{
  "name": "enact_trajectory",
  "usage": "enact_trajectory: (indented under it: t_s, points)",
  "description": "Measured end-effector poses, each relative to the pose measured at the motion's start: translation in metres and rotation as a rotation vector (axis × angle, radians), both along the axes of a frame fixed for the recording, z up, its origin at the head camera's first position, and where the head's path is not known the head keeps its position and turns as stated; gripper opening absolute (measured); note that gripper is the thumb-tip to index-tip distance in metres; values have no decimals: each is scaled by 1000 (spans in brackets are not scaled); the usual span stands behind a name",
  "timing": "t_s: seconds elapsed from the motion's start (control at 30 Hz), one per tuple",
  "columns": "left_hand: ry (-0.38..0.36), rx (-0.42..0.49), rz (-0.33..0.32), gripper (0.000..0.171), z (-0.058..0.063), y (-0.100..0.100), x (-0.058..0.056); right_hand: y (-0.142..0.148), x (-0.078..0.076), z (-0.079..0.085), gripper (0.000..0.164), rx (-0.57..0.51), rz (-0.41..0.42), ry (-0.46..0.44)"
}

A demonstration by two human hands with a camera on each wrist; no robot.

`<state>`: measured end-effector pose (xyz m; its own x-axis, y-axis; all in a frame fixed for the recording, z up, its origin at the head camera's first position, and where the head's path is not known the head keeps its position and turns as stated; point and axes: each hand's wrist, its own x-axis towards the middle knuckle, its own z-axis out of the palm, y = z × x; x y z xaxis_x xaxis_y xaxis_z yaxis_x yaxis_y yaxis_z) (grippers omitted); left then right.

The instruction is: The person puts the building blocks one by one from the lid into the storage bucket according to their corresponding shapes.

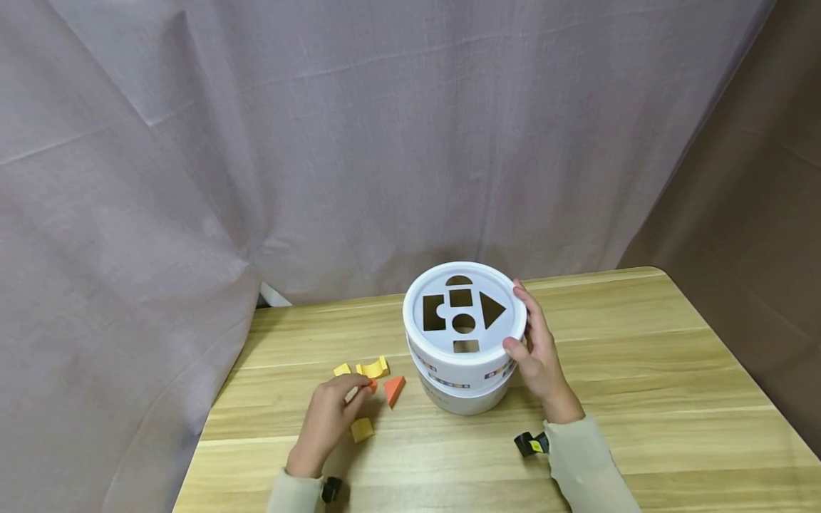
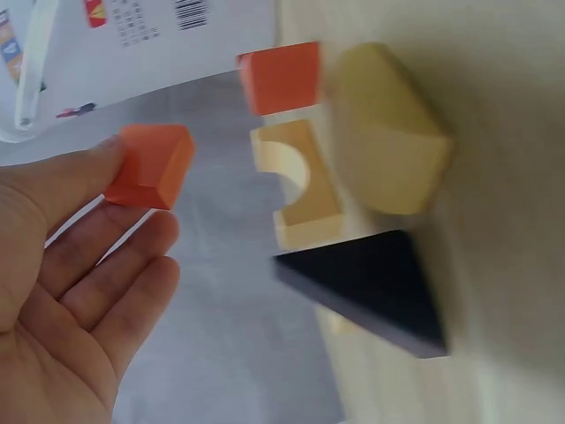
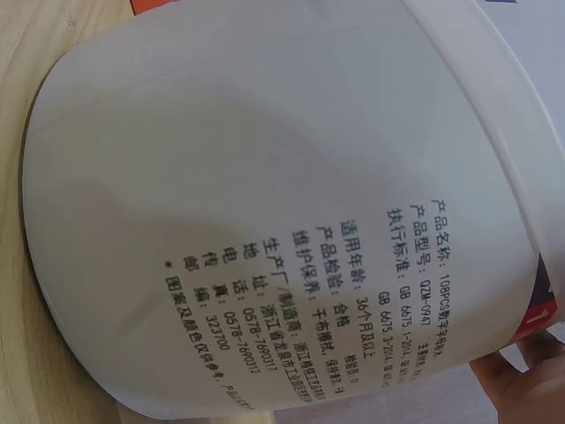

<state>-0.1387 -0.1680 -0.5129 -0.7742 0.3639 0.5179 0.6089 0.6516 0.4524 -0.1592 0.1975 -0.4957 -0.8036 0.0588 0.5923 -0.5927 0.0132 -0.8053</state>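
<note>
My left hand [image 1: 326,420] pinches a small orange block [image 2: 152,166] between thumb and fingertips, above the tabletop left of the white bucket [image 1: 465,399]. My right hand [image 1: 541,356] grips the bucket's rim from the right, its thumb over the lid [image 1: 477,342]. Shaped holes pierce this lid, including a triangle, a circle and a square. Around the left hand lie an orange triangular block [image 1: 394,390], a yellow arch block [image 2: 313,199], a yellow block with a rounded side [image 2: 388,132] and a dark triangular block [image 2: 366,291], which the left hand hides in the head view.
A small yellow block [image 1: 342,369] lies beside the arch block. The wooden table [image 1: 648,356] ends at a grey curtain [image 1: 385,157] behind the bucket. Printed text [image 3: 335,309] covers part of the bucket's wall.
</note>
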Motion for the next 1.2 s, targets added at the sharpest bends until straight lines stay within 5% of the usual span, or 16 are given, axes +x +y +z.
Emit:
enact_trajectory:
  t_s: [0.47, 1.2]
  points:
    - [68, 120, -34, 17, 36, 5, -6, 3, -2, -2, 75, 3, 7, -7]
    - [201, 221, -73, 19, 67, 15, -21, 1, 0, -1, 76, 1, 3, -20]
